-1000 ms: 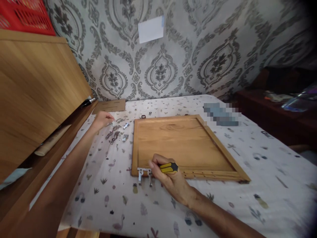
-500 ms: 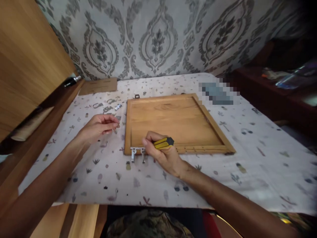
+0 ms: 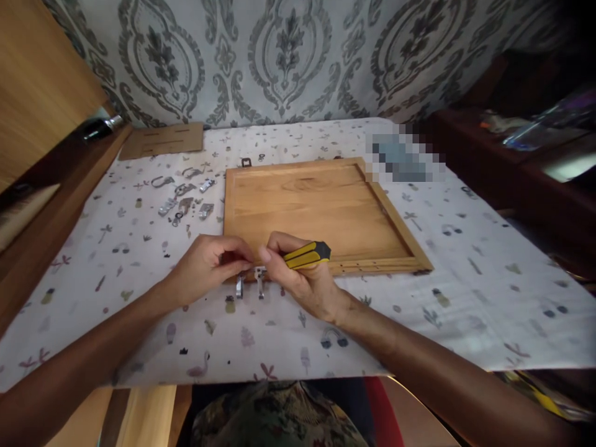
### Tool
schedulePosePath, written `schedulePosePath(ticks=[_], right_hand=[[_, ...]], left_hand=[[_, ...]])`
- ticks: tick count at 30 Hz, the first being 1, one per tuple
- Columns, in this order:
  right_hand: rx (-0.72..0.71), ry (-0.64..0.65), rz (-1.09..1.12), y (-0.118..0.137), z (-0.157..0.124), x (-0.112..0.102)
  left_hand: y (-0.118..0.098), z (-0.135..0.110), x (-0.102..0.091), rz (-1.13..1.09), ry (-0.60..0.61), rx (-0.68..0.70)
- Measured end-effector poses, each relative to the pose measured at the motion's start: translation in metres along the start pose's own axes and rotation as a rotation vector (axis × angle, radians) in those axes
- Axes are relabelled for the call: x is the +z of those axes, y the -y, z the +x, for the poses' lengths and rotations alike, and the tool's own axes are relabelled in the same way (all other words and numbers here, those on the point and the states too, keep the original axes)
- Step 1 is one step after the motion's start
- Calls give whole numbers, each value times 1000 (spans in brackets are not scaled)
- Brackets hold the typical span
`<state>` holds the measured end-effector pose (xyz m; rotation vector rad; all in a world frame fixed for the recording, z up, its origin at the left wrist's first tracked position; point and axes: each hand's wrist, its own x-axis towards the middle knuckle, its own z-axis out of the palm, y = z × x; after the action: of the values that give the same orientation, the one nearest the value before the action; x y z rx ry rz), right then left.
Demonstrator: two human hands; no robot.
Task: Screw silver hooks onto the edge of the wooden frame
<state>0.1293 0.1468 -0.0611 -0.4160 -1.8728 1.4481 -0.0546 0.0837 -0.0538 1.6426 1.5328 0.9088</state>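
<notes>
A framed wooden cabinet door lies flat on the patterned tablecloth. Metal hinges sit at the left end of its near edge, their arms pointing towards me. My right hand is wrapped round a screwdriver with a yellow and black handle; its shaft and tip are hidden. Close by on the left, my left hand is closed in a pinch right over the hinges. Whatever small thing its fingertips hold is hidden. Only a small gap separates the two hands.
Several loose metal hinge parts and small pieces lie left of the door. Behind them is a cardboard sheet. A blurred-out object lies at the back right. Wooden furniture borders the table on the left.
My left hand has moved right and nearer to me, from beside the loose parts to the hinges. My right hand stays there with the screwdriver. The view has shifted slightly.
</notes>
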Motion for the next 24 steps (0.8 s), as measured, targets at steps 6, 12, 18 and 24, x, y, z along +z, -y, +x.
schedulePosePath(ticks=[6,12,18,24], right_hand=[[-17,-2,19,0,-1,1],[22,-15,8,2,-1,0],[-13,-4,-21,2,0,-1],[-70,4,-8,0,1,-1]], left_hand=[[-2,3,9,-51,40,25],[4,2,15,-28,11,49],[7,2,17,36,-31,132],[7,2,16,198,-27,324]])
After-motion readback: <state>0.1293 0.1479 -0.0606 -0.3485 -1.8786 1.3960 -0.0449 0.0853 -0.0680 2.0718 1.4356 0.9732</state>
